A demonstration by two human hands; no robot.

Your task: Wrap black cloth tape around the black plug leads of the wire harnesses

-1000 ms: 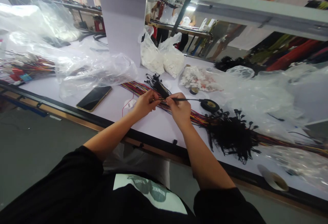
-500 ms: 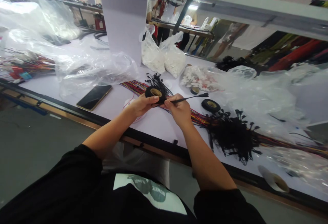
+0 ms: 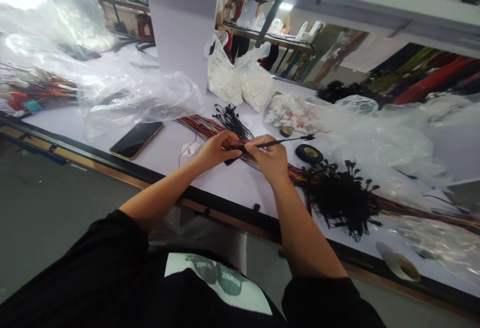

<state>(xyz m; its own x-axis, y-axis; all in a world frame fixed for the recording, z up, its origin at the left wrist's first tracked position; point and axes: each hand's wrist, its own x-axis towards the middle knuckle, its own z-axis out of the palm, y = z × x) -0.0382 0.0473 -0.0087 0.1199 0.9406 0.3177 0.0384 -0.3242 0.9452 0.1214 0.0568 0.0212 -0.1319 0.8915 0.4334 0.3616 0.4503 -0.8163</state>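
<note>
My left hand (image 3: 215,150) and my right hand (image 3: 272,159) meet over a band of coloured wires (image 3: 204,127) on the white bench. The right hand pinches a thin black-wrapped wire (image 3: 288,141) whose tip with a small connector points right. The left hand's fingers are closed on a black tape roll (image 3: 231,154), mostly hidden under them, right at the near end of that wire. A second black tape roll (image 3: 309,154) lies on the bench just right of my right hand.
A phone (image 3: 137,139) lies face up to the left. A heap of black finished wires (image 3: 343,195) sits at the right. Bags of white parts (image 3: 240,82) stand behind, crumpled clear plastic (image 3: 142,99) left and right. The bench's black front edge (image 3: 157,178) runs below my wrists.
The tape roll, held up and in plain sight half a second ago, has dropped down under my left fingers. The black wire's tip has stayed pointing right.
</note>
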